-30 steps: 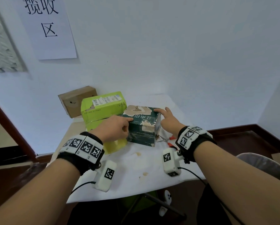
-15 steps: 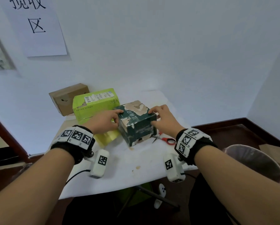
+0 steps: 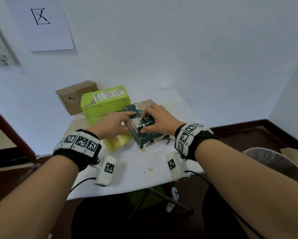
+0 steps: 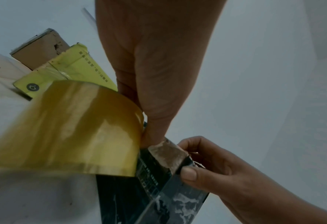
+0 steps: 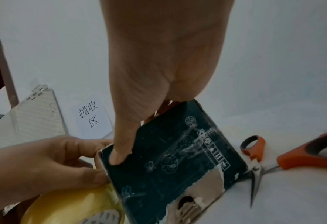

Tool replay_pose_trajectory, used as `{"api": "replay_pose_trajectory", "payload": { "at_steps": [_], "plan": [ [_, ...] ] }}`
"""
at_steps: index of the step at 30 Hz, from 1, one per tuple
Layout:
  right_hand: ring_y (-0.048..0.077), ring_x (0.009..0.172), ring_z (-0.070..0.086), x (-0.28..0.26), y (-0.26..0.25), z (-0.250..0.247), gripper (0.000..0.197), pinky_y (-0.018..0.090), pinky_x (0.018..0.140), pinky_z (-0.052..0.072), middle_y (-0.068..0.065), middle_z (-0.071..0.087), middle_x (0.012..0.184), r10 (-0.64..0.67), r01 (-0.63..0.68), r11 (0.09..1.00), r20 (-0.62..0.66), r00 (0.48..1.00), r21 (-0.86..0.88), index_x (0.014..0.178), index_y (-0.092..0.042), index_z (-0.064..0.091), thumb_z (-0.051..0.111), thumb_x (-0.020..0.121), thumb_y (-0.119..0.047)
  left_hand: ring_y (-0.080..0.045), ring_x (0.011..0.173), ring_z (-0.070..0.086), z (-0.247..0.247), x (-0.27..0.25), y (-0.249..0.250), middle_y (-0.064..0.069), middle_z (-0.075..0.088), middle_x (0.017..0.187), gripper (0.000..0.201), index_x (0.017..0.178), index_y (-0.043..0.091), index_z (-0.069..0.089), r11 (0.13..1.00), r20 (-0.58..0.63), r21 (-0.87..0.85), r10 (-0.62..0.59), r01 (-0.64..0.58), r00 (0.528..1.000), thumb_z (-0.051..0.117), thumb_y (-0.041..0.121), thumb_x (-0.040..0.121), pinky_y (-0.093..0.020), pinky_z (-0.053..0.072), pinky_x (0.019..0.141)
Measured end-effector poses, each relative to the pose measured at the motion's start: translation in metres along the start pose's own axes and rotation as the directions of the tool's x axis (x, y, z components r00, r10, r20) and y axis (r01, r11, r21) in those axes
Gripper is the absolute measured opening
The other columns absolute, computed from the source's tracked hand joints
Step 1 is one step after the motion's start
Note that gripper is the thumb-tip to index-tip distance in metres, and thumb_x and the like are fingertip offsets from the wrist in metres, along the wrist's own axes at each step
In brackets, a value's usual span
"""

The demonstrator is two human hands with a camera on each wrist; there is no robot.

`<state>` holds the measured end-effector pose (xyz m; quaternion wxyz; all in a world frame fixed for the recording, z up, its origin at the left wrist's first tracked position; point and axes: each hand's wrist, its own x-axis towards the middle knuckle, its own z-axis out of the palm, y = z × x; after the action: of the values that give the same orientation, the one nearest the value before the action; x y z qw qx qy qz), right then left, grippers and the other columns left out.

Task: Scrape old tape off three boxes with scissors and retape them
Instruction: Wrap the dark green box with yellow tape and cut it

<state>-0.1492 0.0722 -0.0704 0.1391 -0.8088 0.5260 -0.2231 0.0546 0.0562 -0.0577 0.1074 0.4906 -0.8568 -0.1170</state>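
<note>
left hand (image 3: 113,124) is clamped on the left side of the dark green box (image 3: 144,131), index finger laid across the top, thumb on the side face; in the left wrist view the yellow tape roll (image 4: 66,128) sits pressed right against the same hand, whether it is gripped too cannot be told. right hand (image 3: 159,118) is grasping the box from the right, fingers curled over the top edge, thumb pressed on the near face. box is held at frame centre of the head view on the white table (image 3: 144,169), turned corner-on toward the camera.

scissors (image 5: 273,153) are lying untouched on the table at the right edge of the right wrist view, blades just beside the box's lower corner. lime green box (image 3: 105,102) is seen left of centre, brown cardboard box (image 3: 75,96) further toward upper left against the wall. bin (image 3: 274,164) is at lower right.

progress, as judged: torn paper patches and clear film remnants are visible on the dark box, so scraping looks at least partly done; fresh tape is not seen laid on it yet. state of the other two boxes cannot be settled from here. most of the task is likely left.
</note>
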Motion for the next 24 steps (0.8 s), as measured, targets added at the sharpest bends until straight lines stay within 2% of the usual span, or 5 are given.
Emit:
{"api": "replay_pose_trajectory", "payload": {
  "at_steps": [1,6,11,16,24],
  "plan": [
    [0.02,0.11,0.043,-0.0003,0.0007,-0.0007,0.044,0.035,0.097,0.038,-0.002,0.044,0.109,0.0,0.0,1.0,-0.006,1.0,0.03,0.109,-0.021,0.059,0.078,0.073,-0.039,0.013,0.061,0.05,-0.0004,0.0013,-0.0008,0.021,0.042,0.145,0.014,0.07,0.015,0.061,1.0,0.008,0.004,-0.006,0.006,1.0,0.063,0.011,0.083,-0.011,0.035,0.058],
    [0.017,0.107,0.044,0.0007,0.0003,0.0007,0.042,0.029,0.092,0.036,0.001,0.049,0.114,0.015,-0.014,0.999,-0.04,0.999,0.045,0.107,-0.022,0.06,0.077,0.074,-0.042,0.024,0.066,0.047,-0.0015,0.0039,-0.003,0.022,0.042,0.144,0.012,0.072,0.011,0.063,1.0,0.024,-0.013,-0.003,0.003,1.0,0.064,0.011,0.084,-0.008,0.033,0.057],
    [0.017,0.109,0.044,0.0013,0.001,0.0035,0.044,0.029,0.092,0.036,0.0,0.049,0.117,0.039,-0.038,0.998,-0.033,0.999,0.049,0.107,-0.023,0.06,0.074,0.074,-0.049,0.02,0.062,0.049,-0.0005,0.0013,-0.0053,0.024,0.043,0.143,0.01,0.074,0.008,0.064,0.999,0.014,-0.053,-0.009,0.01,1.0,0.064,0.011,0.084,-0.01,0.035,0.055],
    [0.017,0.115,0.041,0.0022,-0.0014,0.0041,0.045,0.032,0.097,0.035,0.001,0.048,0.121,0.062,-0.061,0.997,-0.019,0.998,0.037,0.109,-0.025,0.06,0.071,0.075,-0.053,0.007,0.058,0.052,-0.0009,0.0023,-0.0062,0.025,0.042,0.143,0.015,0.069,0.015,0.062,0.998,0.021,-0.065,-0.016,0.017,1.0,0.066,0.012,0.083,-0.014,0.038,0.055],
    [0.018,0.118,0.037,0.0015,-0.0066,0.0066,0.054,0.036,0.1,0.03,-0.005,0.042,0.117,0.105,-0.105,0.994,-0.011,0.994,-0.024,0.112,-0.027,0.054,0.073,0.07,-0.057,0.02,0.061,0.049,0.0005,0.0023,-0.0063,0.023,0.042,0.144,0.016,0.069,0.016,0.06,0.997,0.022,-0.072,-0.006,0.008,1.0,0.065,0.01,0.083,-0.016,0.035,0.056]
  ]
}}
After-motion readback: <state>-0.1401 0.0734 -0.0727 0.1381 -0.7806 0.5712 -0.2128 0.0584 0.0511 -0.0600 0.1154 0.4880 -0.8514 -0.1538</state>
